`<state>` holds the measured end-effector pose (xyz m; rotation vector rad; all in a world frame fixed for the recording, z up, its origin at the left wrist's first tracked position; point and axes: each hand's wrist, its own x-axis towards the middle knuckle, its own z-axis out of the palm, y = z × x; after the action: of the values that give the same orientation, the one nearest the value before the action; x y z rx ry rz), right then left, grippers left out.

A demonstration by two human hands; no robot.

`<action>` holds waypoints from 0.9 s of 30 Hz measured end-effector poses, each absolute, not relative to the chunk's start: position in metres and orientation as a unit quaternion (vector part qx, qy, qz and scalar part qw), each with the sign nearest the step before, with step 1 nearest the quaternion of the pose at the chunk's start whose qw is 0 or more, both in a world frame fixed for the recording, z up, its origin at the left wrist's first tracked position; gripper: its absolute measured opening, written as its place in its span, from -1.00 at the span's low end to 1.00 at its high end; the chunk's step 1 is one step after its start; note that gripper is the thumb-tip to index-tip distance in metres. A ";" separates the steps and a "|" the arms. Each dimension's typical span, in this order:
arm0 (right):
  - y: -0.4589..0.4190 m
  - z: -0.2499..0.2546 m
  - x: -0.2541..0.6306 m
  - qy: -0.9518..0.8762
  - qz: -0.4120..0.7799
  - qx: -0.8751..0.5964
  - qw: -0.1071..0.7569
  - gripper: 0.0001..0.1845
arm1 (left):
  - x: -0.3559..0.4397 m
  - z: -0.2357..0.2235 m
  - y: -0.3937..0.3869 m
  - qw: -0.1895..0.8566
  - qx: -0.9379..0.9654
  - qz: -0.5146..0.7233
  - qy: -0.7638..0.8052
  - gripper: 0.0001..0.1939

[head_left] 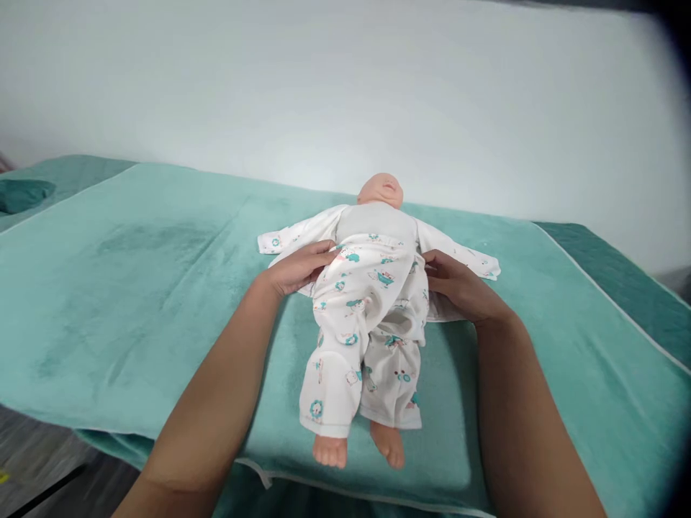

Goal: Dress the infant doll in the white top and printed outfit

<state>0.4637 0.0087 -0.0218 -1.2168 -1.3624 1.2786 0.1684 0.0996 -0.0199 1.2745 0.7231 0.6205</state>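
Note:
A baby doll point(381, 191) lies on its back, head toward the wall and bare feet toward me. White printed pants point(356, 309) cover its legs and reach up over the belly. Its white long-sleeved top point(453, 253) is spread out at both sides, leaving the pale chest showing. At the waistband's left side, my left hand point(305, 266) is closed on the pants, thumb on the cloth. On the opposite side my right hand point(456, 284) grips the waist edge, its fingertips partly hidden behind the fabric.
A light green towel point(134, 288) covers the bed under the doll. Darker green cloth point(620, 262) shows at both ends. Behind the bed rises a white wall point(270, 86). The bed's front edge runs close below the doll's feet.

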 end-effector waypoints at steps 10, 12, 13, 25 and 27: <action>0.009 -0.025 0.457 -0.497 0.497 -0.528 0.477 -0.80 | 0.168 -0.032 0.103 0.733 0.512 0.323 0.311 -0.61; 0.009 -0.025 0.459 -0.502 0.488 -0.545 0.461 -0.80 | 0.169 -0.030 0.103 0.736 0.511 0.320 0.308 -0.61; 0.009 -0.025 0.460 -0.507 0.483 -0.554 0.450 -0.78 | 0.169 -0.029 0.102 0.737 0.512 0.316 0.307 -0.60; 0.003 -0.020 0.462 -0.552 0.524 -0.523 0.384 -0.65 | 0.172 -0.025 0.099 0.726 0.526 0.318 0.309 -0.60; 0.002 -0.018 0.462 -0.555 0.546 -0.502 0.375 -0.62 | 0.172 -0.027 0.100 0.720 0.529 0.325 0.311 -0.59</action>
<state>0.4617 0.0022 -0.0183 -1.2851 -1.4215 1.3983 0.1722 0.0997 -0.0269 1.1687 0.6877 0.7182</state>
